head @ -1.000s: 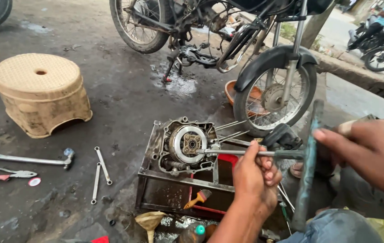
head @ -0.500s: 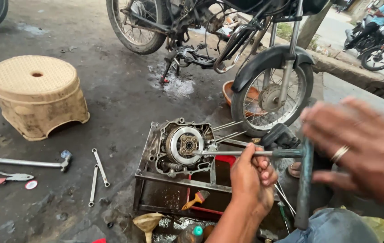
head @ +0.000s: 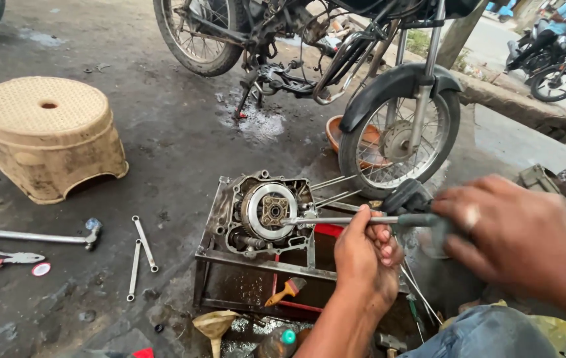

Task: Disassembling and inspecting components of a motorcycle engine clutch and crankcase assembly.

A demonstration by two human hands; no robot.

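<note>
The left hand (head: 366,255) pinches the shaft of a T-handle wrench (head: 356,220) set into the engine's clutch (head: 268,211); the blurred right hand (head: 515,235) closes its grip around the handle.

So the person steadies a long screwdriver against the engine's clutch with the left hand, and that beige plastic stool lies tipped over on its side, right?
Not quite. In the head view the beige plastic stool stands upright on its legs. The left hand does steady the long screwdriver against the engine's clutch.
</note>
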